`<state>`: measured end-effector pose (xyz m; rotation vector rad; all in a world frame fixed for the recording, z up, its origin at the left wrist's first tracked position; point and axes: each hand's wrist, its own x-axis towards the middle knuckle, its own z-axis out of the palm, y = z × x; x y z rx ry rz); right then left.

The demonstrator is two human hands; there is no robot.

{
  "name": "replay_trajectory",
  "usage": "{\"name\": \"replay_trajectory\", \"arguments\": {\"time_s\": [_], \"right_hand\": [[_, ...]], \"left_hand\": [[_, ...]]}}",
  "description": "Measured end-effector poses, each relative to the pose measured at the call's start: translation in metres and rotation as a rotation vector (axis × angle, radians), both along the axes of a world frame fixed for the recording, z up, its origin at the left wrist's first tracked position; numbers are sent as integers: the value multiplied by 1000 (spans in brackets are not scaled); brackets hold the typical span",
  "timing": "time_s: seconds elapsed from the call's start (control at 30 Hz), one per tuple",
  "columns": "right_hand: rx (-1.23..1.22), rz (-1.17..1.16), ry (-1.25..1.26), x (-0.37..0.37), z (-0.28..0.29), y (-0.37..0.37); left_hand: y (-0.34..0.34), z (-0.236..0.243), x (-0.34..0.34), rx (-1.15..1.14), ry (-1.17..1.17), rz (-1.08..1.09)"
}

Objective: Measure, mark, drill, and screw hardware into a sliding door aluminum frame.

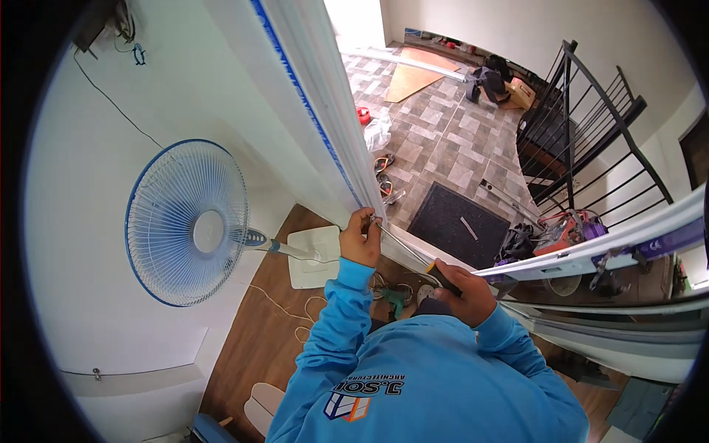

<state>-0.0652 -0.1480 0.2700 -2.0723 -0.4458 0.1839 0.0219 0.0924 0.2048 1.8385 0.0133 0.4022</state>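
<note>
My right hand [470,295] is closed around the dark and yellow handle of a long screwdriver [405,244]. Its metal shaft slants up and left to the fingertips of my left hand [360,241]. Those fingers are pinched together at the tip, beside the lower part of a white door frame [341,122]. Whatever small thing they hold there is too small to make out. Blue film runs along the frame's edge.
On the left, a standing fan [209,231] rises from a white base [299,275]. A green power tool [395,299] and cords lie by my feet. Beyond the doorway are a dark mat [450,221], sandals [384,173] and a black stair railing [605,96]. A white panel edge [576,260] crosses at right.
</note>
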Motion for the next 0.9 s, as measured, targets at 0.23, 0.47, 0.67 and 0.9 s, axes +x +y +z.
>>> {"name": "replay_trajectory", "arguments": {"time_s": [0.23, 0.47, 0.67, 0.9], "right_hand": [[112, 46, -9, 30, -1, -23], [133, 78, 45, 39, -3, -25], [417, 52, 530, 39, 0, -29], [888, -40, 843, 48, 14, -25]], "left_hand": [[-28, 22, 16, 91, -2, 78], [-25, 34, 24, 188, -64, 43], [-18, 47, 26, 332, -42, -37], [-32, 57, 59, 32, -199, -40]]}}
